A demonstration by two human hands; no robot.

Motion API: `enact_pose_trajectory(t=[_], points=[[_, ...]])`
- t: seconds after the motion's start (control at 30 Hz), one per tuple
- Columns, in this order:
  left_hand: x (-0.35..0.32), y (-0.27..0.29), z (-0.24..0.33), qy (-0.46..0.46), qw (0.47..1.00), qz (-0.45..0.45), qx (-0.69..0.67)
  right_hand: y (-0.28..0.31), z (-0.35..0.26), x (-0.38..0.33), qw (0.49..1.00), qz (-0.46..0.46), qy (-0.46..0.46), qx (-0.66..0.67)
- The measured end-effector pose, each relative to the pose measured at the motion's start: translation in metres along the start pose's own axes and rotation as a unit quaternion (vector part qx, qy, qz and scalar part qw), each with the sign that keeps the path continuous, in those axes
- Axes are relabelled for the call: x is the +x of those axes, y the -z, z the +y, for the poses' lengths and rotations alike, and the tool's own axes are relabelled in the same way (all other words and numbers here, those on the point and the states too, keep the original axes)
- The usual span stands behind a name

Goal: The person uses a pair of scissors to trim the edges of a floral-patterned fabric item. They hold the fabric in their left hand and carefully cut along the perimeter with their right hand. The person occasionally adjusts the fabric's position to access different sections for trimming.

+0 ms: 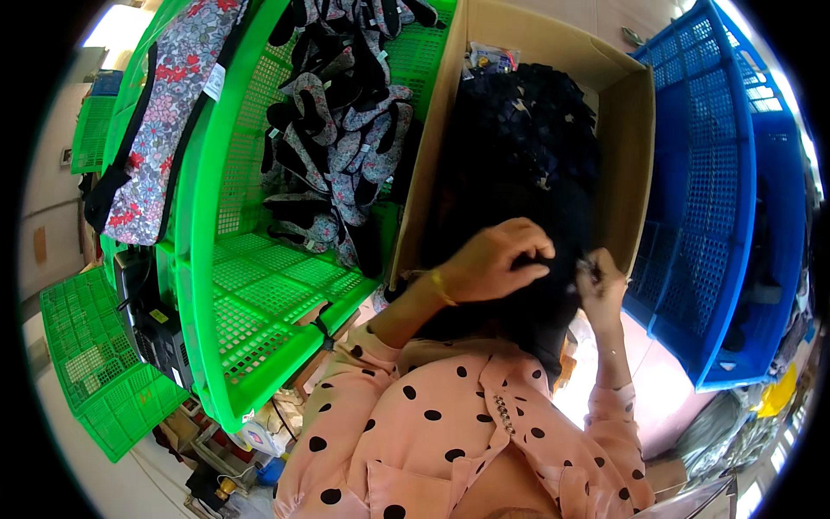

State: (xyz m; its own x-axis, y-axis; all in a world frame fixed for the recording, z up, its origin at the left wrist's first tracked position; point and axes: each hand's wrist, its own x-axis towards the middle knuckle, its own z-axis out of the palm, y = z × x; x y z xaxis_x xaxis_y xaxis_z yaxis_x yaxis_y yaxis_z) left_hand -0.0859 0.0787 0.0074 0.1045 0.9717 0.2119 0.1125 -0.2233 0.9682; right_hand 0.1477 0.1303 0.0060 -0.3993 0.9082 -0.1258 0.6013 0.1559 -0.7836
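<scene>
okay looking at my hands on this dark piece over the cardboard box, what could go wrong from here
1. The left hand and right hand pinch a dark fabric piece against the dark pile in the cardboard box; dark on dark, a flaw or second piece could go unnoticed.
2. The right hand seems to grip something small; if dropped, it may vanish into the pile.
3. Floral pieces heap high in the green basket and could slide out.

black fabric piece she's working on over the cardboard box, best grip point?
Grip the black fabric piece along its upper edge, coming from above and toward the cardboard box. It hangs limp between the left hand and right hand, both pinching up there, so a two-point pinch probably keeps it spread.
</scene>
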Motion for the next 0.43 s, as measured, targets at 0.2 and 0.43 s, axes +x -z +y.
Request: enact_pose_trajectory(t=[0.2, 0.43], points=[[-0.029, 0.143, -0.185, 0.188, 0.872, 0.291, 0.346, 0.067, -0.027, 0.016, 0.903, 0.328, -0.192, 0.203], [-0.041, 0.184, -0.297, 0.515, 0.694, 0.015, 0.502, 0.208, 0.065, 0.029, 0.812, 0.331, 0.107, 0.468]])
